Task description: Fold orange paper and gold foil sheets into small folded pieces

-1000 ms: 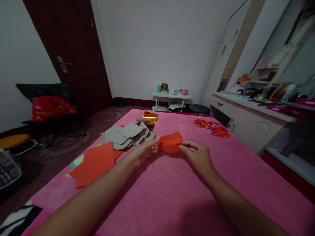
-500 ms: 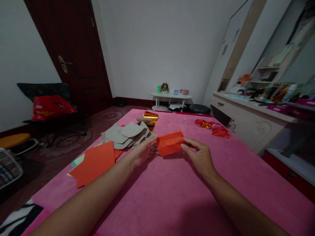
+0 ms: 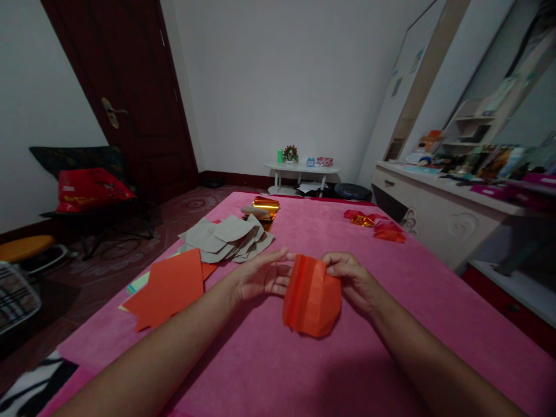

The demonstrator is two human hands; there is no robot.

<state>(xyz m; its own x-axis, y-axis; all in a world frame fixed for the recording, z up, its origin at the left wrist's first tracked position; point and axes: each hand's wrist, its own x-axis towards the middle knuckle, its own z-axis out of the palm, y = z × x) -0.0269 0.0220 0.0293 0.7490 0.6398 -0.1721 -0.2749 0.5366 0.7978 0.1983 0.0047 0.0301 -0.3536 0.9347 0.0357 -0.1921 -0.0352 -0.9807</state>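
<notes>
A creased orange paper (image 3: 313, 298) with vertical folds and a rounded right edge is held above the pink cloth (image 3: 260, 370). My right hand (image 3: 356, 281) pinches its upper right edge between thumb and fingers. At the paper's left edge is my left hand (image 3: 264, 275), fingers apart and reaching toward or just behind the paper; whether they grip it cannot be made out. Grey paper pieces (image 3: 217, 234) lie in a loose pile beyond my left forearm. Nearer me, flat orange sheets (image 3: 169, 286) rest on some pale green and yellow paper.
Shiny gold material (image 3: 266, 205) lies behind the grey pile. Red and gold crumpled pieces (image 3: 388, 230) are at the far right of the cloth. A white dresser (image 3: 438, 202) stands to the right, and a small white table (image 3: 302, 168) by the wall.
The orange paper has been opened out from a narrow folded strip into a wider, taller shape and sits lower. My left hand's fingers have shifted down slightly; my right hand has turned and still pinches.
</notes>
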